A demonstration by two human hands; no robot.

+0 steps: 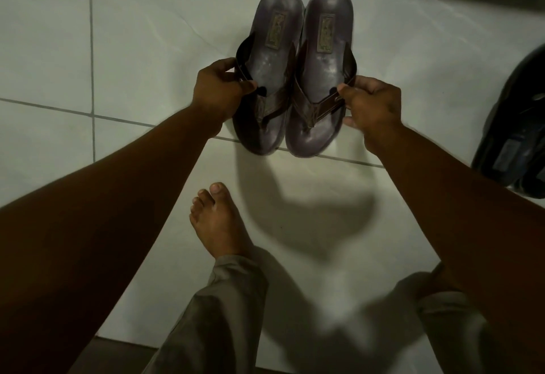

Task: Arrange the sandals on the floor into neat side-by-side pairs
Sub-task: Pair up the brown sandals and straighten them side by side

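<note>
Hands set a brown pair side by side on the white tile floor (118, 34). Left hand (218, 90) pinches the outer strap of the left sandal (269, 58); right hand (373, 105) pinches the outer strap of the right sandal (323, 61). Inner edges touch. To finish well, level the toe ends, press the soles flat, then let go of both straps together.

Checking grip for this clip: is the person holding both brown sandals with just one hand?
No, the left hand grips the strap of the left sandal and the right hand grips the strap of the right sandal.
</note>
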